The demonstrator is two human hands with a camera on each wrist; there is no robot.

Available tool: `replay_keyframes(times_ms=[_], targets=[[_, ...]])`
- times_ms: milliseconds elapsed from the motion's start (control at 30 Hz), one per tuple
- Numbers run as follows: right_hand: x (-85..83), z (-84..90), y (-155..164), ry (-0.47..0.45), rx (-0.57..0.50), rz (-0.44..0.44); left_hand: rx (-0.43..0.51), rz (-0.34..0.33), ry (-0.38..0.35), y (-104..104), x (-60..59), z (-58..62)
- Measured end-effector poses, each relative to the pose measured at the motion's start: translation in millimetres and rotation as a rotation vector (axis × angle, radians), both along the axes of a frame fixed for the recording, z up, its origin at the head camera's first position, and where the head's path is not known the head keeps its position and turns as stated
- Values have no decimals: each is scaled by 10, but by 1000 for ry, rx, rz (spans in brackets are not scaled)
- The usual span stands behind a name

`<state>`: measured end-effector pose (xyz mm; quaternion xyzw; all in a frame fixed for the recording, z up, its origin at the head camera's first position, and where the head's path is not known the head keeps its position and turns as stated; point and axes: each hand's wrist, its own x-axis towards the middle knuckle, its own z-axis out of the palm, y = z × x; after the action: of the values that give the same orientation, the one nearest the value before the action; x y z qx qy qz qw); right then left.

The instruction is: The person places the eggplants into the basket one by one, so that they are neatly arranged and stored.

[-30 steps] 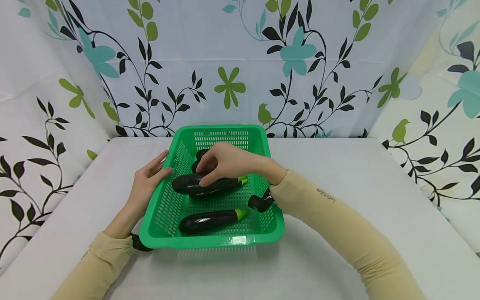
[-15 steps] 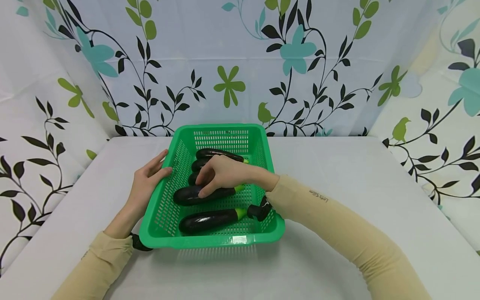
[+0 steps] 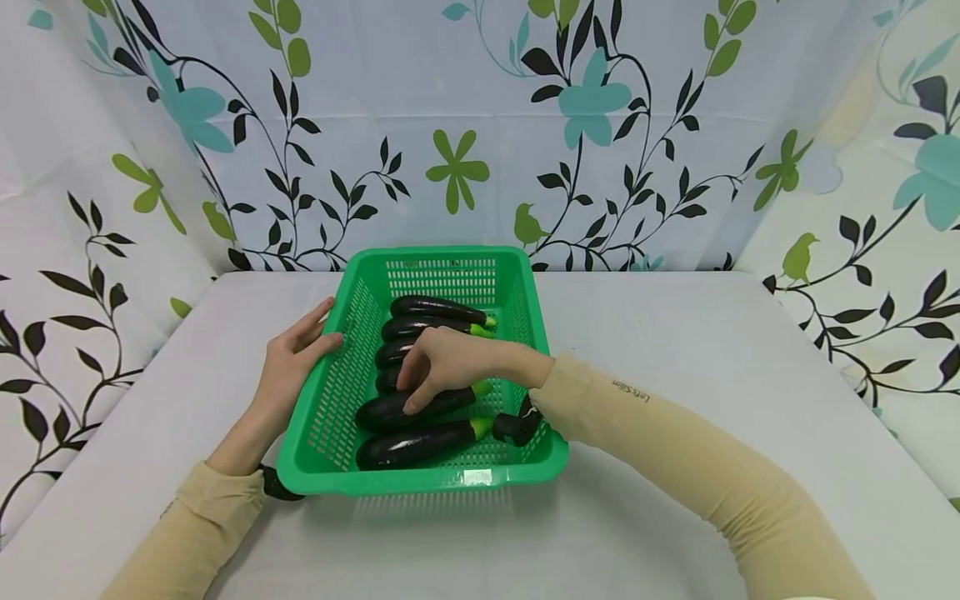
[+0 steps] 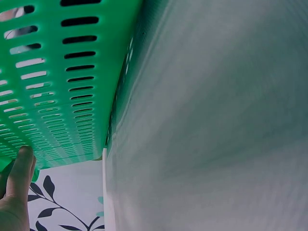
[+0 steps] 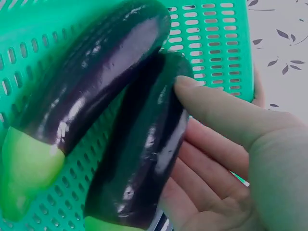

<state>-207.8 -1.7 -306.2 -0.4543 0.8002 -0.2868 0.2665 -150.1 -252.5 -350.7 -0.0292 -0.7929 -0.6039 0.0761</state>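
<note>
A green plastic basket (image 3: 420, 483) holds several glossy dark purple eggplants lying crosswise in a row. My right hand (image 3: 450, 362) grips one eggplant (image 3: 384, 413), the second from the front; the right wrist view shows the thumb on one side of this eggplant (image 5: 139, 144) and the fingers along the other. Just in front of it lies the nearest eggplant (image 3: 412, 447), its green stem end to the right. Farther back, eggplants (image 3: 435, 308) are partly covered by the hand. My left hand (image 3: 292, 358) holds the basket's left rim, thumb over the edge.
The basket stands on a white-covered table (image 3: 660, 367). A patterned cloth (image 3: 480, 108) with leaves and flowers rises behind and at both sides. Each wrist carries a small black camera, the right one (image 3: 517, 427) hanging over the basket's right end.
My right hand has carried the gripped eggplant from the middle of the basket toward the front, beside the nearest one. The eggplants behind have come into view. The left hand stays on the rim.
</note>
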Motion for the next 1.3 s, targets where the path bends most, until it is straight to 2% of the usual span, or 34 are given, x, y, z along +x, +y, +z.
replay_keyframes(times_ms=[367,767,1300], targets=[[0,-49,28,-22,6,32,27,-1,-9,-1,10,34],[7,-49,24,-18,8,23,-13,7,7,-1,-2,19],[17,0,52,-59,-56,8,-7,2,2,1,1,20]])
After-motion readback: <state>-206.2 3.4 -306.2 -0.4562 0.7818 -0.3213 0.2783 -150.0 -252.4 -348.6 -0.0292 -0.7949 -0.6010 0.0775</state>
